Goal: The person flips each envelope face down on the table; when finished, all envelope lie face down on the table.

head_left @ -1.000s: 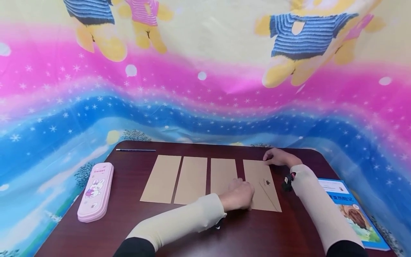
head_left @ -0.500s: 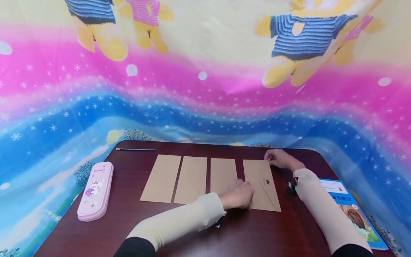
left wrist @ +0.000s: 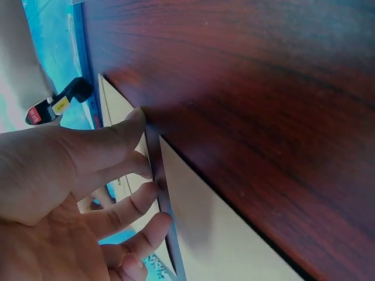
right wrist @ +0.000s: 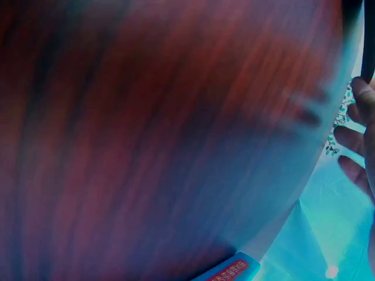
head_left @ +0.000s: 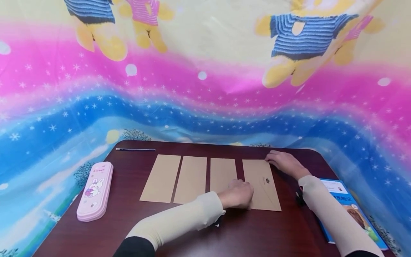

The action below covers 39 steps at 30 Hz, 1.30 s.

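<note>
Several flat tan paper envelopes lie side by side on the dark table. The rightmost envelope [head_left: 257, 171] shows a small crown print and faint flap lines. At its near left corner my left hand [head_left: 237, 194] rests, thumb on the corner and fingertips along the left edge, as the left wrist view shows; the third envelope [head_left: 223, 171] lies partly behind this hand. My right hand [head_left: 287, 164] has its fingertips right at the far right corner of the rightmost envelope. In the right wrist view the right hand's fingers [right wrist: 351, 140] extend loosely at the right edge.
Two more envelopes [head_left: 191, 178] lie to the left. A pink pencil case [head_left: 94, 191] sits at the left side of the table [head_left: 128, 228], and a pencil [head_left: 135, 149] lies near the back edge. A blue book [head_left: 345, 200] lies at the right, partly under my right forearm.
My right hand and forearm have shifted slightly right, with the forearm now crossing more of the book. The diagonal flap line on the rightmost envelope looks fainter. The left hand stays put.
</note>
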Each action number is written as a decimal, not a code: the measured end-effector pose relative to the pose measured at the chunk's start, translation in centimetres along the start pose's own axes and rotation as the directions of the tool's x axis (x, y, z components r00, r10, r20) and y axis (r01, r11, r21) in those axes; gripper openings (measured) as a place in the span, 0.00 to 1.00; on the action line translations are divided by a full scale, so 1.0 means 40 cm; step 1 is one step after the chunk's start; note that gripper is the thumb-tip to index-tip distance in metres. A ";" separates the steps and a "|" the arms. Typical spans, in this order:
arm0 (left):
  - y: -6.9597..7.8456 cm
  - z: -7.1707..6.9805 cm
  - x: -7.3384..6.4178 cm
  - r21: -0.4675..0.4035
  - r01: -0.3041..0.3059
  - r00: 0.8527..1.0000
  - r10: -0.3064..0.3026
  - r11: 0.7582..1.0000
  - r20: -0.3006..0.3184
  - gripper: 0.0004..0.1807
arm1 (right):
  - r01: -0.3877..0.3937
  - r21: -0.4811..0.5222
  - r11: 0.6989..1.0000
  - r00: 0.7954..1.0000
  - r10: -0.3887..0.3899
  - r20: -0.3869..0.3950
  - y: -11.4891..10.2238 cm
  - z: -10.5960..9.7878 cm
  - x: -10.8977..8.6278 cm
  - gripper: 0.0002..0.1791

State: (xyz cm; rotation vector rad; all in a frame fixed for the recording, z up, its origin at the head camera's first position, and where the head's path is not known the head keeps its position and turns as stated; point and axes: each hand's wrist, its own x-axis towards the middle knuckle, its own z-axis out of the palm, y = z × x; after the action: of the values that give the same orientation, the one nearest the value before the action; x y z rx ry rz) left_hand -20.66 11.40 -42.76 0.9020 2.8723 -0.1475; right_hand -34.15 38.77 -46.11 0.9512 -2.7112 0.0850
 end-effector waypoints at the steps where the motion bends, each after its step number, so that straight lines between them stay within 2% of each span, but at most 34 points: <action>1: -0.001 -0.002 -0.001 -0.003 -0.003 1.000 0.003 1.000 -0.003 0.13 | 0.018 -0.016 1.000 0.999 -0.019 -0.028 0.002 -0.002 0.000 0.09; 4: -0.004 -0.007 -0.004 -0.016 -0.015 1.000 0.015 1.000 -0.011 0.14 | 0.078 -0.054 0.995 0.991 -0.084 -0.101 0.007 -0.012 0.003 0.10; 7: -0.008 -0.007 -0.008 -0.038 -0.034 0.999 0.033 0.999 -0.025 0.17 | 0.118 -0.065 0.991 0.983 -0.126 -0.135 0.010 -0.026 0.008 0.10; 10: -0.015 0.000 -0.012 -0.069 -0.062 0.997 0.058 0.996 -0.055 0.19 | 0.140 -0.063 0.988 0.978 -0.148 -0.149 0.013 -0.043 0.014 0.11; 15: -0.022 0.012 -0.023 -0.101 -0.095 0.990 0.084 0.990 -0.112 0.16 | 0.175 -0.054 0.983 0.964 -0.183 -0.194 0.019 -0.075 0.028 0.12; 19: -0.022 0.015 -0.030 -0.122 -0.110 0.988 0.095 0.986 -0.119 0.18 | 0.187 -0.021 0.982 0.960 -0.187 -0.208 0.022 -0.099 0.044 0.12; 24: -0.022 0.009 -0.037 -0.174 -0.108 0.989 0.089 0.979 -0.115 0.24 | 0.157 0.048 0.986 0.978 -0.148 -0.145 0.011 -0.127 0.068 0.11; 31: -0.024 0.005 -0.039 -0.239 -0.126 0.984 0.091 0.963 -0.152 0.23 | 0.067 0.136 0.988 0.998 -0.065 -0.018 -0.018 -0.172 0.097 0.08; 32: -0.024 0.006 -0.039 -0.246 -0.131 0.983 0.093 0.960 -0.159 0.26 | 0.049 0.150 0.987 0.999 -0.050 0.003 -0.021 -0.176 0.100 0.08; 37: -0.027 0.006 -0.041 -0.292 -0.157 0.979 0.109 0.943 -0.174 0.55 | -0.038 0.236 0.971 0.996 0.017 0.089 -0.035 -0.187 0.111 0.08; 39: -0.028 0.006 -0.041 -0.320 -0.176 0.976 0.121 0.931 -0.183 0.60 | -0.066 0.270 0.961 0.993 0.038 0.110 -0.038 -0.189 0.115 0.08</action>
State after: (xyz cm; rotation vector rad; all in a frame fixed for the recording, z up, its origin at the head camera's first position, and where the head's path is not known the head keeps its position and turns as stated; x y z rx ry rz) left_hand -19.95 9.52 -42.69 1.0959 2.8247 0.4368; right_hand -34.91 35.89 -37.66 0.9806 -2.8719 0.4427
